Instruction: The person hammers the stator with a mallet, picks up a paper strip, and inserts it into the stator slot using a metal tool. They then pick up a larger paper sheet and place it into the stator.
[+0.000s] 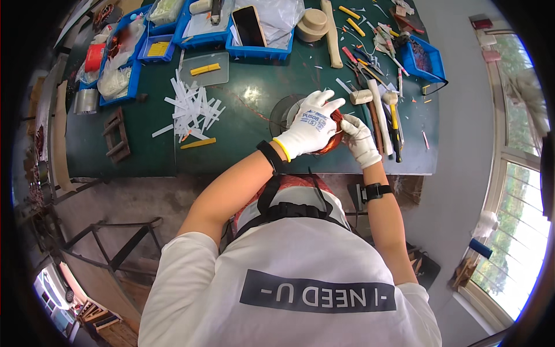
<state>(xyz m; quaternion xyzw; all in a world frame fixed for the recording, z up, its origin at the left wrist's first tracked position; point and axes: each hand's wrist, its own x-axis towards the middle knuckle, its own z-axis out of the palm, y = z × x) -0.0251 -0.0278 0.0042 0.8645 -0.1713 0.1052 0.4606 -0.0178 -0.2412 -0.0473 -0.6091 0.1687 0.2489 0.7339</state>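
My left hand [309,128], in a white knit glove with a yellow cuff, lies over a round copper wire coil [330,143] near the table's front edge. Its fingers curve around the coil's upper left side, and the palm hides much of it. Gloved too, my right hand [359,139] has its fingertips pinched together at the coil's right side. What sits between those fingertips is too small to make out, though a thin pale strand shows beside them. A grey round disc [280,115] partly shows to the left of my left hand.
White paper strips [193,110] lie heaped on the green table [231,150], left of my hands. Close on the right are a wooden-handled mallet [378,115], a hammer [394,124] and pliers [359,72]. Blue bins [260,53] and a phone [248,26] stand at the back.
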